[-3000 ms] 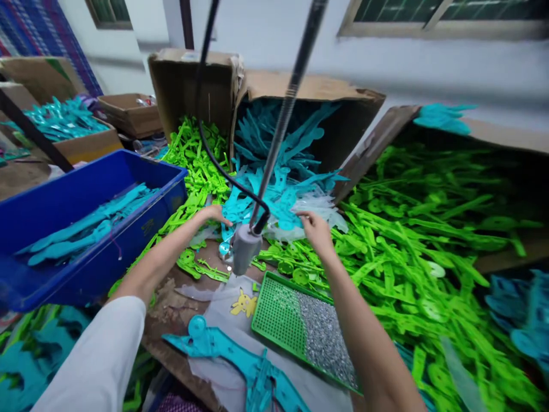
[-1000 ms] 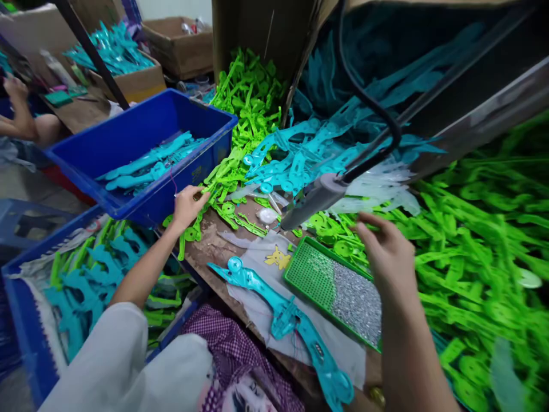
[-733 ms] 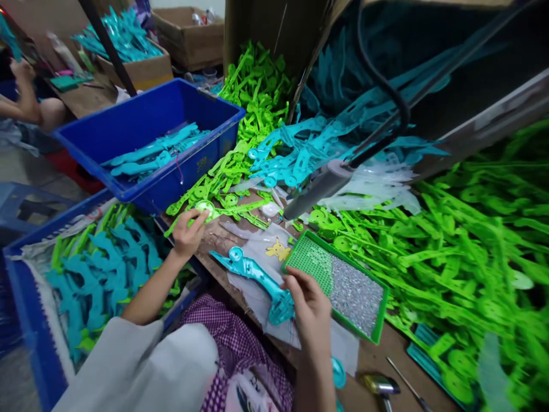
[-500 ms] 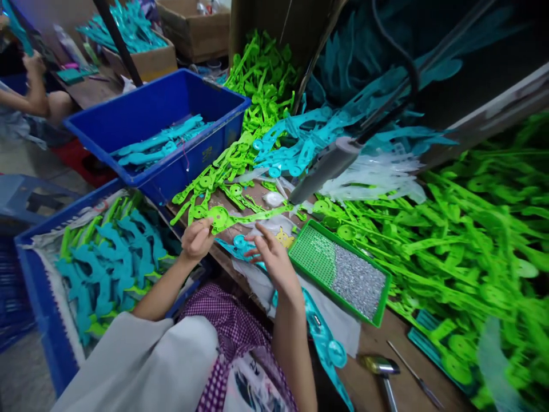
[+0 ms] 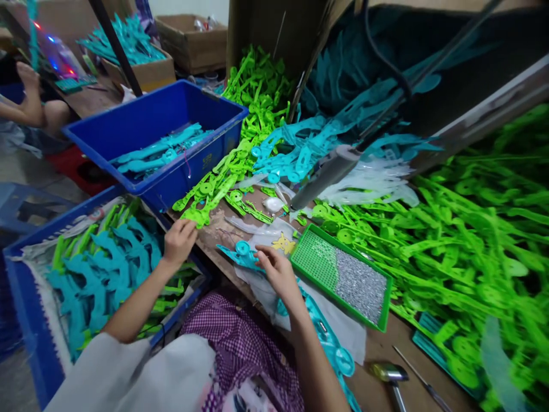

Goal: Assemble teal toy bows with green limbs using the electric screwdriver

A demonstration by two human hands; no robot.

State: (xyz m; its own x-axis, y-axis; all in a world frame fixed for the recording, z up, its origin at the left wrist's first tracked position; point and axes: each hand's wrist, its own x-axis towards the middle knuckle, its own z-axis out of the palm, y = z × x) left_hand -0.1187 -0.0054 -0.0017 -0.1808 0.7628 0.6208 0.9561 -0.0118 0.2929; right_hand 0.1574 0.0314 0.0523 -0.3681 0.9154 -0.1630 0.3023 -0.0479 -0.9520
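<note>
My left hand (image 5: 179, 242) pinches the near end of a light green plastic part (image 5: 198, 217) with a round disc-like section. That part lies against the green pile at the bench's left edge. My right hand (image 5: 279, 276) rests over a blue plastic part (image 5: 242, 248) on the bench, thumb and fingers bent at its edge. The hand and forearm hide some of the blue plastic, so I cannot tell whether the blue stretch (image 5: 332, 337) beyond the forearm belongs to the same part. Just right of this hand lies a green tray (image 5: 315, 258) of small silvery pieces.
A blue bin (image 5: 214, 150) with blue parts stands at back left; a lined blue crate (image 5: 30, 320) of blue and green parts sits below. Green parts (image 5: 429, 240) heap up at right. A hammer (image 5: 390, 373) and thin screwdriver (image 5: 422, 377) lie front right. A grey tool (image 5: 326, 176) hangs above.
My left hand has moved left and swung the green part from across the bench onto the pile's edge. My right hand's spread fingers have come down and drawn together at the blue part.
</note>
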